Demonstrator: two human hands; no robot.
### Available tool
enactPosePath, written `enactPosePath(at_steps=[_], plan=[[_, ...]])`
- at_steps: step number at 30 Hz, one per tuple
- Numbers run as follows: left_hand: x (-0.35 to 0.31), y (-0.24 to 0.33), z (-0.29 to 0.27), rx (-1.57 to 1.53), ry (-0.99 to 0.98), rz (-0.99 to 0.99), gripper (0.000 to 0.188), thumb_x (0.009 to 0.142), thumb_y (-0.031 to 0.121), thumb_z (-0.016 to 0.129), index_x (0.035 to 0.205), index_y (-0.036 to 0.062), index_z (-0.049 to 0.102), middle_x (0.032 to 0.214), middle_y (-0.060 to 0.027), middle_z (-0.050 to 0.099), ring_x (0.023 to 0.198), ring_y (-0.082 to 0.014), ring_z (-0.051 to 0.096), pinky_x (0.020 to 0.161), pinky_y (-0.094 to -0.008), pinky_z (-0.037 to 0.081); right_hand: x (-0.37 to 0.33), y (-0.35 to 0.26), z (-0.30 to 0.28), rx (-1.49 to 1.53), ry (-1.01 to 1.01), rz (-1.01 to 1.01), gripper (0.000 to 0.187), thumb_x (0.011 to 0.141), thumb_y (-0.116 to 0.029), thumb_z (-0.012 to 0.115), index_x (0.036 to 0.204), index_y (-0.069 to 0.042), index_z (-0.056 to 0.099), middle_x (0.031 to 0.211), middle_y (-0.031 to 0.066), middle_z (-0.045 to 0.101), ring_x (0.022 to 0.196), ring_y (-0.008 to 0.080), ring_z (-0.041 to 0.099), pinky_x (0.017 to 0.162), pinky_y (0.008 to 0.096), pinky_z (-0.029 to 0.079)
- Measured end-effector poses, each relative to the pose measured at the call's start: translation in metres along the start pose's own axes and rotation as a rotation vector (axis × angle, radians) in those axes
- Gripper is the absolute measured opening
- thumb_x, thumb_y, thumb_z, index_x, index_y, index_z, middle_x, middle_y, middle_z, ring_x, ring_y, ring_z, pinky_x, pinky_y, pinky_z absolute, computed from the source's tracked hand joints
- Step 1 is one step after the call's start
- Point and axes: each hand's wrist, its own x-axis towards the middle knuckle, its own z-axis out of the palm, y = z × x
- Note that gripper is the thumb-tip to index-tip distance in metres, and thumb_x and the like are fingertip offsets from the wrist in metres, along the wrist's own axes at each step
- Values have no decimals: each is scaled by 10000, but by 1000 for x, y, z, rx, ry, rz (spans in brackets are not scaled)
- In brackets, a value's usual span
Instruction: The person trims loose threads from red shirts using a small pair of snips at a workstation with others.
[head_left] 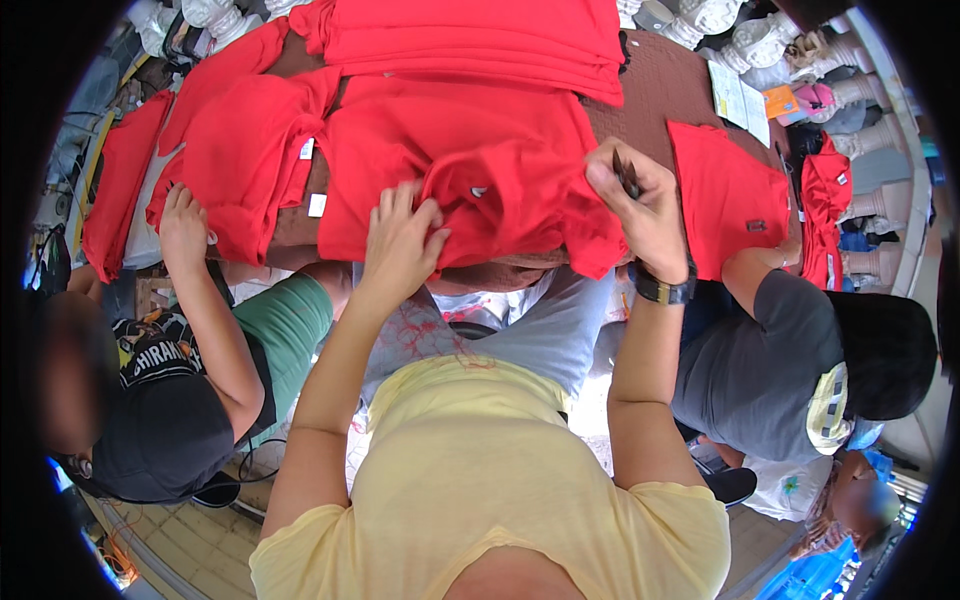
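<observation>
A red shirt [470,150] lies bunched on the table in front of me, its collar opening folded near the middle. My left hand [402,240] rests on the shirt's near left part, fingers bent and apart, thumb out to the side. At the shirt's right edge, my right hand [645,205] is closed around small dark thread snips [626,172], whose pointed blades stick up past the fingers. A dark watch sits on that wrist. Whether the right fingertips also pinch the cloth, I cannot tell.
A pile of folded red shirts [470,45] stands behind. More red shirts lie left [235,170] and right [725,195] on the brown-covered table [665,75]. Co-workers sit on both sides; the left one's hand [183,228] touches a shirt. An open notebook [738,103] lies far right.
</observation>
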Motion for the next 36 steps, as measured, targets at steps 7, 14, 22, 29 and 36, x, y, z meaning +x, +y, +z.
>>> enactPosePath(at_steps=[7,14,22,29,36], plan=[[-27,-28,-63,-350,427,-151,171,796,-82,591,954,-18,588,896,-143,587,865,-295,605,822,-353,475,-31,3,-3,14,-382,238,94,923,-64,699,907,23,667,815,30,592,798,105,569,742,260,453],[38,-36,-99,-51,431,73,375,845,-65,578,1212,4,613,1103,-220,571,1057,-405,602,906,-426,485,23,37,-16,-382,159,-59,212,919,-193,734,897,12,685,787,41,588,761,117,534,719,285,445],[189,-35,-122,-502,280,323,416,988,233,629,1384,133,550,1543,-133,317,1379,-327,428,1124,-417,395,130,103,-63,-453,558,11,279,870,-282,734,993,-31,732,758,160,703,710,213,672,690,372,508],[35,-37,-34,-143,-261,31,768,622,337,925,1240,133,516,1426,-160,358,1388,-405,312,1131,-533,311,37,168,-27,-219,244,251,179,891,-123,689,1016,4,698,841,109,750,827,149,718,778,305,538],[-10,-41,-7,-149,-141,57,365,779,-9,733,1075,66,532,1262,-161,545,1231,-331,489,993,-428,425,12,132,29,-199,-30,346,170,900,-114,676,1007,17,689,836,126,753,781,163,730,714,300,540]])
